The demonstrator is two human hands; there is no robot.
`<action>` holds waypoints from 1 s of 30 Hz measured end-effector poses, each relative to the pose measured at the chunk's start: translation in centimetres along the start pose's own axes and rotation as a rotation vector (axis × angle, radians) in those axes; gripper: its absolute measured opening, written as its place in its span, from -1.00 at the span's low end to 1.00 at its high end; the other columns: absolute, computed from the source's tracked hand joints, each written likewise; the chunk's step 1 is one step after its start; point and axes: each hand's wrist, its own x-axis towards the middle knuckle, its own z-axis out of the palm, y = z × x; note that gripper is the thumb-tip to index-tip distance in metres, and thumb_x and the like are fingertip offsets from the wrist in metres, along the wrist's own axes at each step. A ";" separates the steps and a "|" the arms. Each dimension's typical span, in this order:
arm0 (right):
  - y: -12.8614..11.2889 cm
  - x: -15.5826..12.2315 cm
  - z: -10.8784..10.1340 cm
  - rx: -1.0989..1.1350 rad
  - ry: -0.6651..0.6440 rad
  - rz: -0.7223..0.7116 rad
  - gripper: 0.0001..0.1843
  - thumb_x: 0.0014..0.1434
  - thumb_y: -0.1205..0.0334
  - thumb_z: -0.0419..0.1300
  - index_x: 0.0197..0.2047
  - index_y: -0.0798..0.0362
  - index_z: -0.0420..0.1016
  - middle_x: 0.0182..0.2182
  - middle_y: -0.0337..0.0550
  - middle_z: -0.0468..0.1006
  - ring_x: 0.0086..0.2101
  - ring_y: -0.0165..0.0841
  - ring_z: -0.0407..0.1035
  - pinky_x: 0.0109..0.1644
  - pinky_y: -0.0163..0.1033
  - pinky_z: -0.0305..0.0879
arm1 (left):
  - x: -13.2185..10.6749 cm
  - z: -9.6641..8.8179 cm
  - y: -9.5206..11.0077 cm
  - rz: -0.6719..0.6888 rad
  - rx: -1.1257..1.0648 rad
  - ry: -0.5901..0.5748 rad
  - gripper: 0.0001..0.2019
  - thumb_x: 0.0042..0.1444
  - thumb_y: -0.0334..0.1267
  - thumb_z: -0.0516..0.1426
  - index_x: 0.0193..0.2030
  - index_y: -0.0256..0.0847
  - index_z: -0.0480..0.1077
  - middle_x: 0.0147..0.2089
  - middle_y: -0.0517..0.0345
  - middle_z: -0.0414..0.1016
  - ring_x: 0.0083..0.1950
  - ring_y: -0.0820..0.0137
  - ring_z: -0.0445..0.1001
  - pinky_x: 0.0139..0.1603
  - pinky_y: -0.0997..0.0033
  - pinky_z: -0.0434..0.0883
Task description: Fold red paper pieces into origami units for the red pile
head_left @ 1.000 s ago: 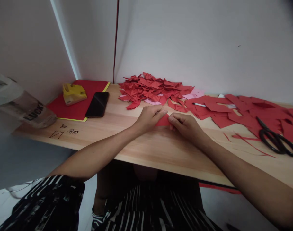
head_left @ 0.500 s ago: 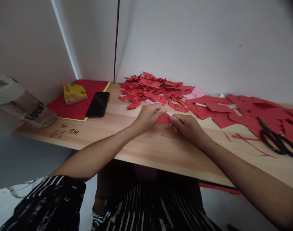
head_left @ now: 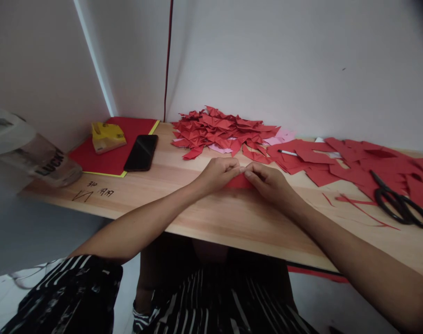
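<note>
Between my two hands is a sheet of red paper (head_left: 242, 182), low over the wooden table (head_left: 197, 211). My left hand (head_left: 221, 173) pinches its upper edge with thumb and forefinger. Right beside it, my right hand (head_left: 267, 181) is closed on the same edge, and the two thumb tips nearly meet. The fingers cover much of the sheet, so its folds cannot be made out. Just behind my hands lies a heap of folded red paper pieces (head_left: 218, 127), with some pink paper (head_left: 281, 136) at its right side.
Flat red paper pieces (head_left: 354, 162) spread along the right, with a white pen (head_left: 287, 152) on them. Black scissors (head_left: 399, 204) and thin red strips (head_left: 364, 208) lie nearer. A phone (head_left: 141, 152), yellow packet (head_left: 107, 137), red sheets (head_left: 93, 160) and clear plastic bottle (head_left: 54, 162) are left.
My hands have come closer together along the paper's upper edge, thumbs now almost touching. The red paper shows lower, beneath my fingers. The things on the table stay where they were.
</note>
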 end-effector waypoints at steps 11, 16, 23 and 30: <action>0.3 0.0 -0.2 -0.008 0.033 0.003 -0.73 0.30 0.12 0.00 -0.41 0.01 0.29 -0.52 -0.26 0.32 -0.46 -0.39 0.21 -0.35 -0.27 0.13 | -0.2 0.2 0.3 0.010 0.033 -0.090 -0.70 0.18 -0.21 0.04 -0.55 -0.21 0.11 -0.58 0.33 0.05 -0.49 0.50 0.06 -0.42 0.45 0.03; 0.0 0.0 0.0 -0.019 0.146 0.039 -0.77 0.29 0.17 0.02 -0.41 0.01 0.29 -0.50 -0.25 0.35 -0.45 -0.38 0.22 -0.34 -0.27 0.12 | -0.4 0.5 0.7 -0.026 -0.084 -0.125 -0.68 0.20 -0.19 0.06 -0.55 -0.20 0.12 -0.62 0.35 0.16 -0.54 0.53 0.15 -0.43 0.49 0.11; 0.2 0.3 -0.2 0.016 0.226 0.057 -0.72 0.29 0.15 0.02 -0.46 0.00 0.23 -0.53 -0.26 0.29 -0.47 -0.38 0.18 -0.37 -0.27 0.12 | -0.6 0.0 0.8 -0.090 -0.108 -0.153 -0.68 0.23 -0.20 0.05 -0.54 -0.23 0.25 -0.60 0.27 0.36 -0.54 0.52 0.29 -0.41 0.51 0.21; 0.6 0.5 -0.2 0.057 0.177 0.056 -0.70 0.27 0.07 0.05 -0.45 0.02 0.31 -0.54 -0.26 0.32 -0.47 -0.37 0.22 -0.37 -0.28 0.14 | -0.4 -0.1 0.5 -0.091 -0.081 -0.126 -0.62 0.18 -0.15 0.10 -0.61 -0.23 0.17 -0.67 0.35 0.20 -0.58 0.55 0.13 -0.45 0.51 0.12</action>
